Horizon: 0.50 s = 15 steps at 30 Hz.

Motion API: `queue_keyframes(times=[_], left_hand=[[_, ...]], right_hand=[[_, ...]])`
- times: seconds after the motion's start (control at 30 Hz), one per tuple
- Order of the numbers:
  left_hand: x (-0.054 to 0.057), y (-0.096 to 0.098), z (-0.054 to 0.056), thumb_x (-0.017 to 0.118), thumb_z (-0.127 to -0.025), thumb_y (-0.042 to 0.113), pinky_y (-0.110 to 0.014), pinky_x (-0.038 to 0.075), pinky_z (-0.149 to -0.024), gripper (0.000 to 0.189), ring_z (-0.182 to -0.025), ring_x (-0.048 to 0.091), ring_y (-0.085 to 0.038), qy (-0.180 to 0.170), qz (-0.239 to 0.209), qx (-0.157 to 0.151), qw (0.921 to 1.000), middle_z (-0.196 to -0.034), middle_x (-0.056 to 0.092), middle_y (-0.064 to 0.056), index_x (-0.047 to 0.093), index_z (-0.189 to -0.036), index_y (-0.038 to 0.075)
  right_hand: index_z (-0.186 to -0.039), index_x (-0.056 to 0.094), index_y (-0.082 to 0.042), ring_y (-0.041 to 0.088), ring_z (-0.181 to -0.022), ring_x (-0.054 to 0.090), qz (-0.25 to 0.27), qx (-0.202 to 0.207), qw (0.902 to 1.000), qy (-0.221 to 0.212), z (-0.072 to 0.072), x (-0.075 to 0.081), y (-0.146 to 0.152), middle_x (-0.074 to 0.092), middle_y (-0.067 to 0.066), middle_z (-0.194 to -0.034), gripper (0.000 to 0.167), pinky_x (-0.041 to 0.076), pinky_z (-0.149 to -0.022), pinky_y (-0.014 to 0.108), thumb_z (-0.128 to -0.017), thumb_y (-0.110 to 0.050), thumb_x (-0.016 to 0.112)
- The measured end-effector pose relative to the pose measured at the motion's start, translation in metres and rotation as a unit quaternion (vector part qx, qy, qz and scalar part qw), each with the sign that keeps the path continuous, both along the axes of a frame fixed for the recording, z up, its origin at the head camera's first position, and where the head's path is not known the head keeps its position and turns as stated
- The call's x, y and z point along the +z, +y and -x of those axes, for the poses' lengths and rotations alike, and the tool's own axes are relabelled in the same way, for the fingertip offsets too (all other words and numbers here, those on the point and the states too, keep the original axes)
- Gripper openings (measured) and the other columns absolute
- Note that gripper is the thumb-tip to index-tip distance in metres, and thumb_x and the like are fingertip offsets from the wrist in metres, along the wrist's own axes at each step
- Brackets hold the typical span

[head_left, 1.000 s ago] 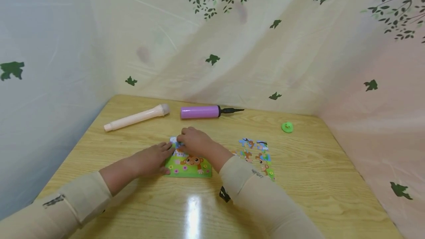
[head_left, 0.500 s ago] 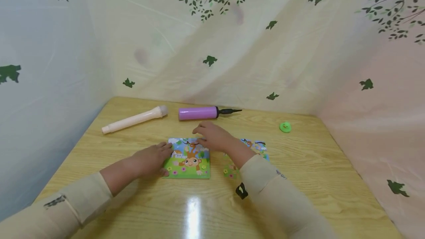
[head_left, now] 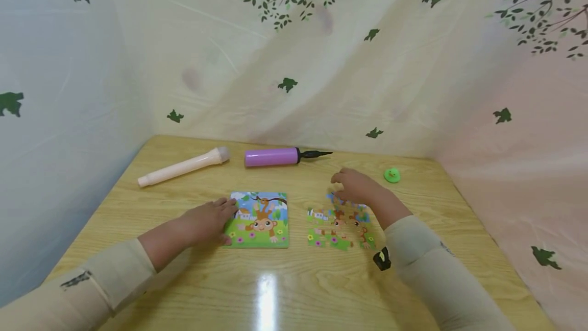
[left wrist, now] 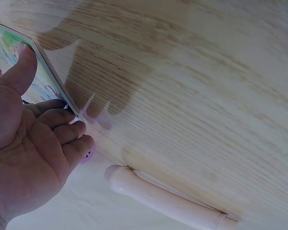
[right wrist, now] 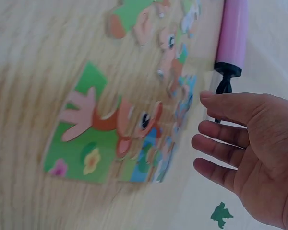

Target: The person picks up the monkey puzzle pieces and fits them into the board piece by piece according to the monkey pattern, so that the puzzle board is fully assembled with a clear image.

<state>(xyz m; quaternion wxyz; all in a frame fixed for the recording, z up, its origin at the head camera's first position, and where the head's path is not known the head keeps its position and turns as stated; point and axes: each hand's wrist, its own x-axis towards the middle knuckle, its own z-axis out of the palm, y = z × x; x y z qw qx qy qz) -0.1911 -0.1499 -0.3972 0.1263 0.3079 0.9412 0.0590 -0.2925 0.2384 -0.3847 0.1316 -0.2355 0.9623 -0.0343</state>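
Hands first: the left hand (head_left: 212, 221) rests with relaxed fingers along the left edge of the picture board (head_left: 264, 239), its thumb on the printed face, gripping nothing. Beyond the board's right side lie the loose puzzle pieces (head_left: 339, 222), flat on the worktop (head_left: 206, 290). Over their far row hangs the right hand (head_left: 358, 187), fingers loosely bent and spread, holding nothing; it looks clear of the pieces.

Trouble seems likeliest there. Thin pieces offer little edge to pinch, so fingertips might skate one across the smooth surface, pushing its close neighbours out of line. That low wrist matters too: the black fitting (head_left: 382, 258) beneath the right cuff sits just beside the near corner of the pieces (easy to forget about) and could drag them. On the other side, uneven pressure from the thumb and fingers, all at one edge, could twist or slide the board.
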Motion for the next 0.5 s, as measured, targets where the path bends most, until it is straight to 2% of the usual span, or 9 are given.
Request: queue_keyframes(times=[0.1, 0.17, 0.3, 0.4, 0.5], left_hand=[[0.001, 0.000, 0.001, 0.071, -0.087, 0.039, -0.059, 0.032, -0.113, 0.080, -0.141, 0.031, -0.047, -0.005, 0.003, 0.005, 1.0000, -0.152, 0.035, -0.028, 0.040, -0.144, -0.008], [0.002, 0.000, 0.002, 0.071, -0.087, 0.039, -0.059, 0.032, -0.114, 0.080, -0.142, 0.031, -0.047, -0.005, 0.005, 0.007, 1.0000, -0.153, 0.034, -0.028, 0.039, -0.144, -0.008], [0.000, 0.000, 0.004, 0.073, -0.086, 0.039, -0.059, 0.031, -0.114, 0.082, -0.142, 0.030, -0.046, -0.013, 0.004, 0.017, 0.9998, -0.153, 0.034, -0.027, 0.039, -0.144, -0.007], [-0.002, 0.001, 0.006, 0.073, -0.086, 0.039, -0.059, 0.030, -0.115, 0.082, -0.143, 0.029, -0.046, -0.021, 0.006, 0.021, 0.9995, -0.154, 0.034, -0.027, 0.039, -0.145, -0.007], [-0.003, 0.002, 0.007, 0.073, -0.086, 0.039, -0.058, 0.030, -0.115, 0.083, -0.143, 0.030, -0.046, -0.017, 0.015, 0.015, 0.9996, -0.154, 0.033, -0.027, 0.039, -0.144, -0.008]], right_hand=[[-0.133, 0.058, -0.005, 0.033, -0.116, 0.057, -0.010, -0.001, 0.9999, -0.014, -0.001, -0.004, 0.008, 0.056, 0.016, -0.132, 0.043, 0.051, -0.096, 0.047, -0.096, -0.028, 0.064], [-0.126, 0.062, -0.006, 0.027, -0.104, 0.059, -0.013, 0.012, 0.9998, -0.012, 0.000, -0.007, 0.010, 0.060, 0.013, -0.121, 0.036, 0.052, -0.086, 0.043, -0.096, -0.025, 0.064], [-0.109, 0.066, -0.010, 0.018, -0.082, 0.049, -0.012, 0.039, 0.9992, 0.004, 0.001, -0.014, 0.013, 0.059, 0.005, -0.101, 0.016, 0.042, -0.069, 0.035, -0.095, -0.017, 0.062], [-0.100, 0.065, -0.012, 0.015, -0.077, 0.045, -0.017, 0.045, 0.9988, 0.012, 0.000, -0.019, 0.013, 0.056, 0.002, -0.096, 0.007, 0.038, -0.067, 0.032, -0.096, -0.016, 0.059], [-0.090, 0.060, -0.013, 0.015, -0.073, 0.043, -0.020, 0.047, 0.9985, 0.023, 0.000, -0.020, 0.012, 0.052, 0.001, -0.088, 0.010, 0.036, -0.064, 0.032, -0.097, -0.019, 0.058]])
